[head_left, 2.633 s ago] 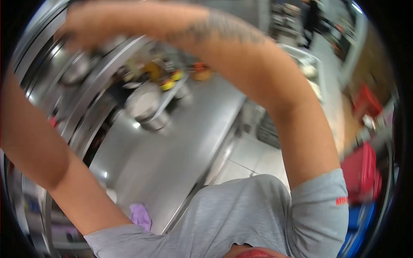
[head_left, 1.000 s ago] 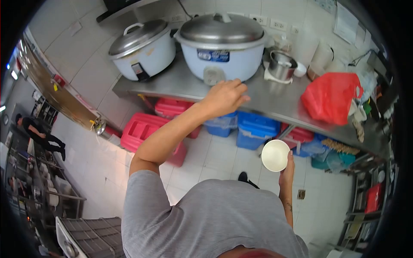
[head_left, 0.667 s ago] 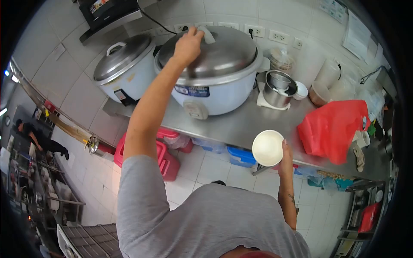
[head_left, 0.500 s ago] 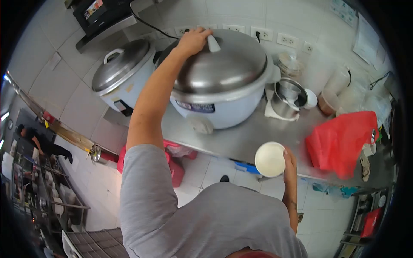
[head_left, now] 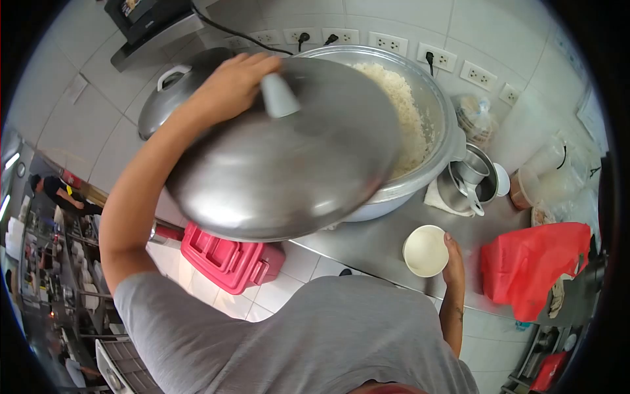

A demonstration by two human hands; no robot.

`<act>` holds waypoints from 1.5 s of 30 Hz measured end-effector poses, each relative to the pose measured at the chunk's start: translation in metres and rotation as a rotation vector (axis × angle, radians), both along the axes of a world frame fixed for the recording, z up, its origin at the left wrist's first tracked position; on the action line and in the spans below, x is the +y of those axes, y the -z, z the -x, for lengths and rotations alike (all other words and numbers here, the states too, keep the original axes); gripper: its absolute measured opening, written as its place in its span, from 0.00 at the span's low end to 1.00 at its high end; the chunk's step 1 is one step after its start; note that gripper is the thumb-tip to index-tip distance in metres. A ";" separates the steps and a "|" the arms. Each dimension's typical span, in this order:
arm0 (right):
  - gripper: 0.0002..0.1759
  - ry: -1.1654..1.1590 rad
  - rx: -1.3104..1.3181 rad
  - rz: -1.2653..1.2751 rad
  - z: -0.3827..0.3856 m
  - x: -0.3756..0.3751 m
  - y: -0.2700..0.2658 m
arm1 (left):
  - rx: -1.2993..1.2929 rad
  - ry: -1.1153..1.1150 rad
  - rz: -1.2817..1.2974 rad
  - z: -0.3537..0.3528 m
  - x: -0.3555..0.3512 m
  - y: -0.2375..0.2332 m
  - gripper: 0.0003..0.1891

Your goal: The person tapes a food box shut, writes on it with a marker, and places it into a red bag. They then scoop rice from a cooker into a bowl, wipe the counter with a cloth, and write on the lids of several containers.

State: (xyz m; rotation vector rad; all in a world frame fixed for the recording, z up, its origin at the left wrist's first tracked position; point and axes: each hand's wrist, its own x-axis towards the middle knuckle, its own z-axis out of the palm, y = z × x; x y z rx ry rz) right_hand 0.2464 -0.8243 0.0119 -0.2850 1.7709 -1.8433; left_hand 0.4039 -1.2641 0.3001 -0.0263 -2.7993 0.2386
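Note:
My left hand (head_left: pixel 244 80) grips the pale handle of a large steel lid (head_left: pixel 282 164), which is lifted and shifted to the left of a big rice cooker (head_left: pixel 446 141). White rice (head_left: pixel 401 98) shows in the uncovered right part of the pot; the lid hides the rest. In my right hand (head_left: pixel 454 262) is an empty cream-coloured bowl (head_left: pixel 426 251), its opening facing up, over the counter's front edge.
A second lidded cooker (head_left: pixel 157 108) stands at the left. Right of the rice lie a steel pot with a small cup (head_left: pixel 469 177), plastic bags and a red bag (head_left: pixel 525 262). A red bin (head_left: pixel 226 259) is below; a person (head_left: pixel 62 194) is far left.
The lid has come off the cooker toward the left with my left hand, uncovering rice. My right hand still holds the bowl. The view has shifted closer to the counter.

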 end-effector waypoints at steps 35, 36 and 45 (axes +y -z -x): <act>0.29 -0.001 -0.122 -0.003 0.042 0.051 0.010 | 0.195 -1.085 0.326 0.059 -0.058 0.031 0.17; 0.31 -0.004 -0.117 -0.002 0.043 0.051 0.008 | 0.185 -1.074 0.365 0.066 -0.037 0.029 0.16; 0.28 -0.083 -0.089 -0.003 0.056 0.060 0.017 | 0.003 -0.039 0.156 0.252 0.139 0.040 0.08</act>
